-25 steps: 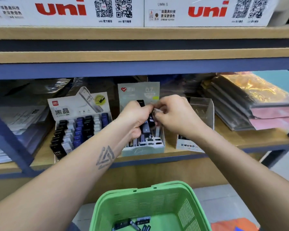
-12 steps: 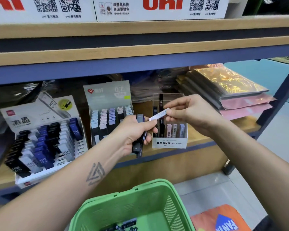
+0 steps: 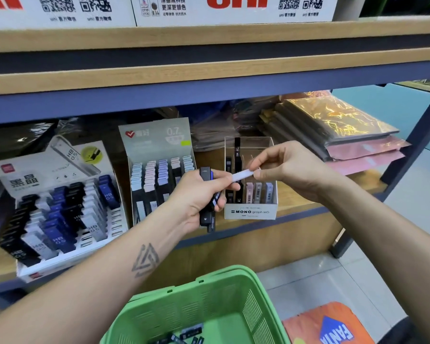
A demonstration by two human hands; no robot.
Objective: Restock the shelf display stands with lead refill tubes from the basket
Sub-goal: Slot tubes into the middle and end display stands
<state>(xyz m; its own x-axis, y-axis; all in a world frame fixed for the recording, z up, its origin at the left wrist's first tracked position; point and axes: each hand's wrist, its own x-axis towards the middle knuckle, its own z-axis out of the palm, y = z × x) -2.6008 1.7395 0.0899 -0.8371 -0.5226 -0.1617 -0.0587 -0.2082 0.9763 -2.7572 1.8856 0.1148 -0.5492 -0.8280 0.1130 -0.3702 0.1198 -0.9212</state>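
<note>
Wooden shelf (image 3: 296, 222) with blue metal frame carries three display stands along its front edge. Large HB 0.5 stand (image 3: 60, 209) is seen toward the left end, 0.7 stand (image 3: 157, 155) at mid-shelf, clear MONO stand (image 3: 250, 212) just right of it. Stacked foil packs (image 3: 333, 127) are set toward the right end. Green basket (image 3: 209, 306) is seen below the shelf edge, a few dark tubes (image 3: 184, 337) on its floor. Left hand (image 3: 199, 197) is clenched around a bundle of dark and blue lead refill tubes (image 3: 207, 194), held in front of the 0.7 stand. Right hand (image 3: 291, 170) pinches a white tube (image 3: 242, 174) in front of the MONO stand, the tube's other end touched by left fingertips.
</note>
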